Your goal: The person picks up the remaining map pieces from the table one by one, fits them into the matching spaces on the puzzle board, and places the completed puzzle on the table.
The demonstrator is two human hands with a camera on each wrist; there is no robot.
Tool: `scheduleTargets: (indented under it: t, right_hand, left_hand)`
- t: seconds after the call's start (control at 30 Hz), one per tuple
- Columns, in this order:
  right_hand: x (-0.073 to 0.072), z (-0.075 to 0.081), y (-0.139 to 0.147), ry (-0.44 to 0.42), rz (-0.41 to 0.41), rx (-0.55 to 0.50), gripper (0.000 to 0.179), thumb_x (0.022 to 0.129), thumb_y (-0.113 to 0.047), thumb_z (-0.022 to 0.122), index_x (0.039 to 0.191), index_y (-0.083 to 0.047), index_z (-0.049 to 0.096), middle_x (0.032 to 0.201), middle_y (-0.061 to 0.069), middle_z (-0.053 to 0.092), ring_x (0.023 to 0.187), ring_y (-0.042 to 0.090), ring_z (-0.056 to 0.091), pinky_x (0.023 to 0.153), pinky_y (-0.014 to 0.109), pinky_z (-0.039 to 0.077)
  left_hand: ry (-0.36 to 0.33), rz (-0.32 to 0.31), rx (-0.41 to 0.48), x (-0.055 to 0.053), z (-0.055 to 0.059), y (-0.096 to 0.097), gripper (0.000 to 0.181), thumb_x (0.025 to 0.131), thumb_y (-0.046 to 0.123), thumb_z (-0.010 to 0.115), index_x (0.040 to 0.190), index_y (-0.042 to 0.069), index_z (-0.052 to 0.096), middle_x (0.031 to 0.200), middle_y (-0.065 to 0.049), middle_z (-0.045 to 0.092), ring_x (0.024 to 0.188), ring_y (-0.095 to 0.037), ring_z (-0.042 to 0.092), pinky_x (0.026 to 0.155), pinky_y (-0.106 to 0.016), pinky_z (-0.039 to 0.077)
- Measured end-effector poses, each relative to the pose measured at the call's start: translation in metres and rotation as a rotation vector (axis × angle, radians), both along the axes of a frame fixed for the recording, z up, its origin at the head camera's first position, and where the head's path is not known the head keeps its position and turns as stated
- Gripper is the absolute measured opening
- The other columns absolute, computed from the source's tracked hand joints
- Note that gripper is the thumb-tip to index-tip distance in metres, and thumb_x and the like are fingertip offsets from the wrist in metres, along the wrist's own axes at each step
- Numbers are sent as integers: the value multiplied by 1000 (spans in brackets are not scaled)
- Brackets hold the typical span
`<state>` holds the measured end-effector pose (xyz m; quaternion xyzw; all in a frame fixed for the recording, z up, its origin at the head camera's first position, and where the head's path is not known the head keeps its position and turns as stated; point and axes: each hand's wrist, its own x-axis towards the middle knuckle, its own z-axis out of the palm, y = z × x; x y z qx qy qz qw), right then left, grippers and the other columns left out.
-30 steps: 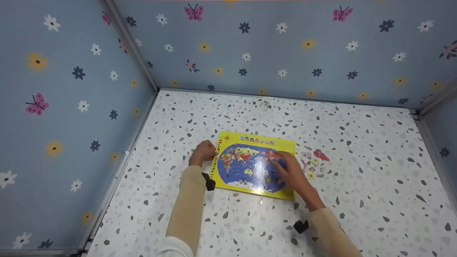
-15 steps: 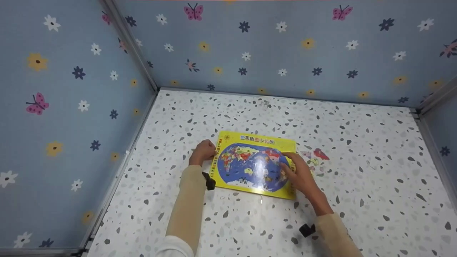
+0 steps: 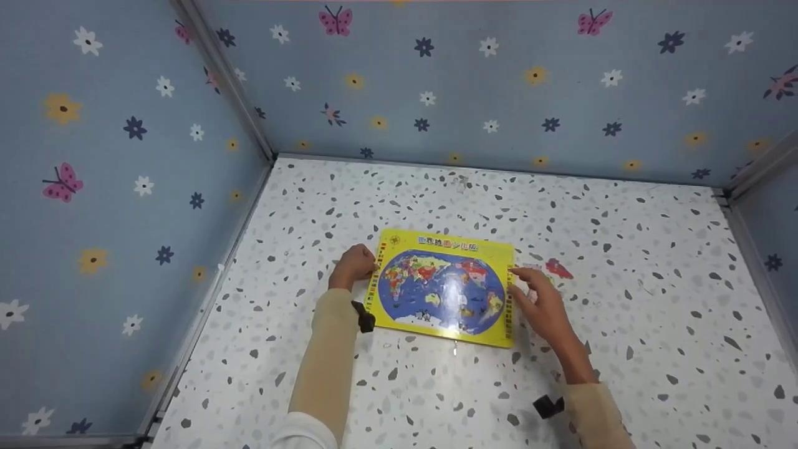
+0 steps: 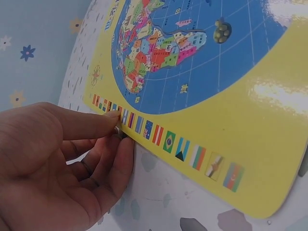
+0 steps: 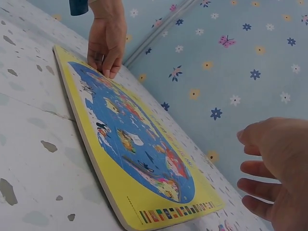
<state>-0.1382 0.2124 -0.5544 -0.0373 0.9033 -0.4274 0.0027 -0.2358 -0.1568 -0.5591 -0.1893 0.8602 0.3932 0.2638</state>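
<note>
A yellow world map puzzle board (image 3: 492,249) with a blue ocean and coloured land lies flat on the speckled table. My left hand (image 3: 355,265) pinches its left edge: in the left wrist view the thumb (image 4: 94,124) presses on top beside the printed flags and the other fingers curl below. Just off the right edge, my right hand (image 3: 545,308) hovers with fingers loosely bent and apart. Nothing shows between those fingers (image 5: 260,168) in the right wrist view. A red puzzle piece (image 3: 559,269) lies by this hand, which partly hides several other small pieces.
Blue flowered panels (image 3: 424,93) stand behind the table (image 3: 312,206) and along its left and right sides. Metal strips (image 3: 215,81) run along the panel joints. A small pale mark (image 3: 460,183) shows near the table's back edge.
My right hand has moved right, from over the map's right part to beyond the board's right edge, baring the map. My left hand has stayed at the left edge.
</note>
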Motion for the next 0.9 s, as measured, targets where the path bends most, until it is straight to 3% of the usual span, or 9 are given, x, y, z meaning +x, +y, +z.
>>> scheduleTargets:
  t: [0.43, 0.9]
  right_hand:
    - [18, -6, 24, -41, -77, -36, 39, 95, -25, 58, 132, -15, 53, 135, 5, 52, 125, 26, 48, 105, 49, 38]
    - [33, -17, 44, -138, -134, -34, 37, 95, -21, 59, 131, -13, 54, 129, 9, 55, 117, 27, 54, 101, 46, 42]
  left_hand:
    - [47, -50, 12, 0, -4, -3, 17, 91, 11, 50, 107, 5, 53, 99, -9, 55, 86, -19, 51, 76, -30, 44]
    - [6, -26, 2, -2, -4, -1, 20, 93, 13, 52, 112, 6, 53, 107, -11, 56, 91, -20, 52, 82, -32, 46]
